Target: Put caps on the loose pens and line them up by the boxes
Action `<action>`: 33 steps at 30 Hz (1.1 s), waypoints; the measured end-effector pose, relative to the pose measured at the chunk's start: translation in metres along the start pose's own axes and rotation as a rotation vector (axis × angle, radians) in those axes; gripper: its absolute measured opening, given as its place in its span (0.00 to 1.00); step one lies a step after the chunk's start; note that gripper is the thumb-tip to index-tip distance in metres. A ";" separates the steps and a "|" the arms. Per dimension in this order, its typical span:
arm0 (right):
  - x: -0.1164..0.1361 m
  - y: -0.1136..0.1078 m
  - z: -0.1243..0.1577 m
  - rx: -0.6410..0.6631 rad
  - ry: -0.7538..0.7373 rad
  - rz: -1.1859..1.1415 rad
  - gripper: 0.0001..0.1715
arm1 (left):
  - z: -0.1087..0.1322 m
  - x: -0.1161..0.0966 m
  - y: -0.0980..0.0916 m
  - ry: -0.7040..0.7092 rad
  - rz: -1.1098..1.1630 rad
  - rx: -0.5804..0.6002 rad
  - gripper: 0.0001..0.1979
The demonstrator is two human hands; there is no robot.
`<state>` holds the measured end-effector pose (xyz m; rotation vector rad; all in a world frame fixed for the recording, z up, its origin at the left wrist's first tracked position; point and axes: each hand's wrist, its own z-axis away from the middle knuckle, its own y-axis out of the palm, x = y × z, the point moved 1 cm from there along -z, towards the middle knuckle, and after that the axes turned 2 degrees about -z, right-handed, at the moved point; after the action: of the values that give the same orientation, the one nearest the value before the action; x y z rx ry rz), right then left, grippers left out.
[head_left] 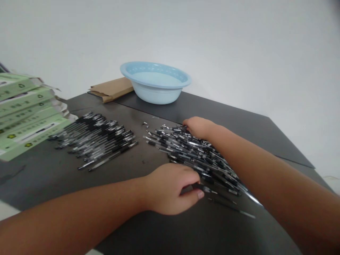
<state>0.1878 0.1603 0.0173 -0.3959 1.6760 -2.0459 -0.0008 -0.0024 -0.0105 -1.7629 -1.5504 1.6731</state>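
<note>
While the left hand is pinching one pen at the heap's near edge, its neighbours are risking a roll, the right hand lying spread beyond.

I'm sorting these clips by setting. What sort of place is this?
Probably a small packing or assembly workspace: a dark table against a bare wall, two big heaps of pens, and stacked green boxes beside them.

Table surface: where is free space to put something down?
Bare table shows in front of the left pen pile, near the left hand, and right of the blue basin. It is crowded at the right pen pile, under the right hand.
</note>
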 end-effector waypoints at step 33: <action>0.016 -0.005 -0.015 0.094 0.044 0.075 0.17 | -0.001 0.000 0.000 0.004 -0.048 -0.020 0.09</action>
<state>0.1661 0.1655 0.0182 -0.2550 1.5880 -2.0829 -0.0002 -0.0017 -0.0104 -1.7238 -1.5997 1.6362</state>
